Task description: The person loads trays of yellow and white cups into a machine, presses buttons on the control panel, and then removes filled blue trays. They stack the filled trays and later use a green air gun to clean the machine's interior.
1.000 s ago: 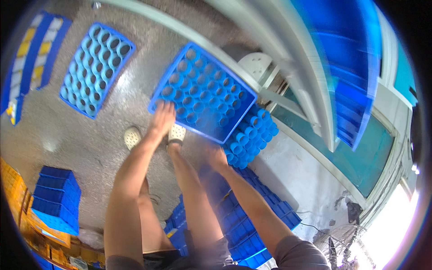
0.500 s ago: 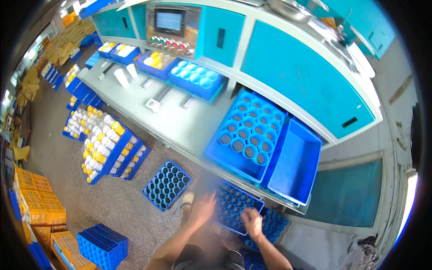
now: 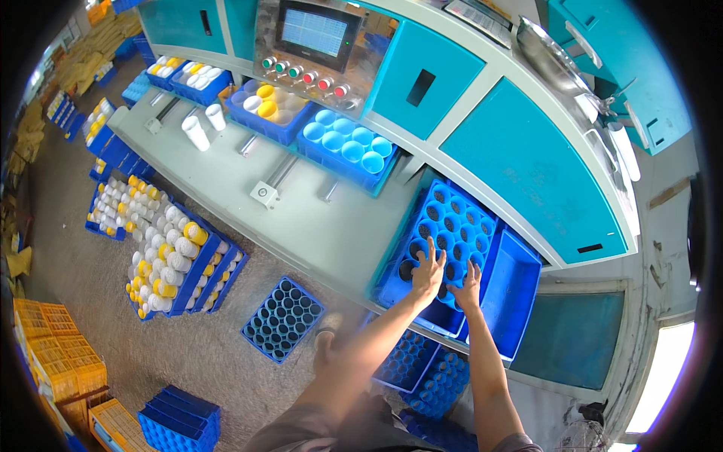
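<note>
A blue tray of round cups (image 3: 468, 236) with dark material inside lies in a blue bin (image 3: 392, 285) at the right end of the machine's pale worktop. My left hand (image 3: 428, 276) is over the near left part of this tray, fingers stretched and apart, at the cup rims. Just right of it, my right hand (image 3: 467, 287) rests at the near right cups, its fingers also spread. Neither hand is closed around anything. Whether the fingertips press on the rims or dip into the cups, I cannot tell.
Another blue bin (image 3: 520, 271) adjoins on the right. Below the worktop edge are a cup tray (image 3: 407, 358) and stacked trays (image 3: 439, 388). A cup tray (image 3: 282, 320) lies on the floor. Crates of white and yellow bottles (image 3: 169, 256) stand left; a control panel (image 3: 312, 45) is behind.
Both hands have risen from the lower tray under the worktop edge to the cup tray on the worktop. The view has shifted slightly.
</note>
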The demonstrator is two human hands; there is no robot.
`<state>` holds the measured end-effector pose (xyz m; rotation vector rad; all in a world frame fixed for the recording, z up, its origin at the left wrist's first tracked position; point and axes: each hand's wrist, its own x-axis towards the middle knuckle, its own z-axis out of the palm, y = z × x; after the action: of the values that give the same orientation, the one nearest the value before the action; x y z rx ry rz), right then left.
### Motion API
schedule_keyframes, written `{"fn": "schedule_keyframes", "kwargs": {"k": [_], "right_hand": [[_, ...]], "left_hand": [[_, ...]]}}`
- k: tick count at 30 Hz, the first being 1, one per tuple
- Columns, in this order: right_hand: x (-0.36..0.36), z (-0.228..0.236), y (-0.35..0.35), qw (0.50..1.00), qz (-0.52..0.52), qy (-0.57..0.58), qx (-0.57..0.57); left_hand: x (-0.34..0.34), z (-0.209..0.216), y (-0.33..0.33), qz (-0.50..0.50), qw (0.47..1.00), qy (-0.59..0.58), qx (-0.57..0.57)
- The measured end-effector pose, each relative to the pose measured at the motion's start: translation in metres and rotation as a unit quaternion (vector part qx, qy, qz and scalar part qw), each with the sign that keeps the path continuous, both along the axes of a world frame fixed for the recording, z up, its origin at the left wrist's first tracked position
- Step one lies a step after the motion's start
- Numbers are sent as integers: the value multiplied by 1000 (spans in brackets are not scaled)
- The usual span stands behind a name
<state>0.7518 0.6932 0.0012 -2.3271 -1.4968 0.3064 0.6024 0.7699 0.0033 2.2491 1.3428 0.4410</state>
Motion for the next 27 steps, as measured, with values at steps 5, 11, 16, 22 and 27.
{"fn": "schedule_keyframes", "kwargs": {"k": [5,11,16,22,27], "right_hand": [[6,-12,14,999,-36,-4,-40],[14,-10,30,987,-22,3,-158],[5,-6,35,985,-64,28,-161],[-33,59,-6,996,-66,63,-8],[-83,150,-104,992,-68,49,100]], "left_hand": [[8,-9,16,9,999,-7,-32],[28,-7,26,47,990,-4,-130],[27,-6,26,47,993,-17,-109],[-12,49,-2,18,993,-106,-43],[-53,136,-96,1,983,-183,26]]}}
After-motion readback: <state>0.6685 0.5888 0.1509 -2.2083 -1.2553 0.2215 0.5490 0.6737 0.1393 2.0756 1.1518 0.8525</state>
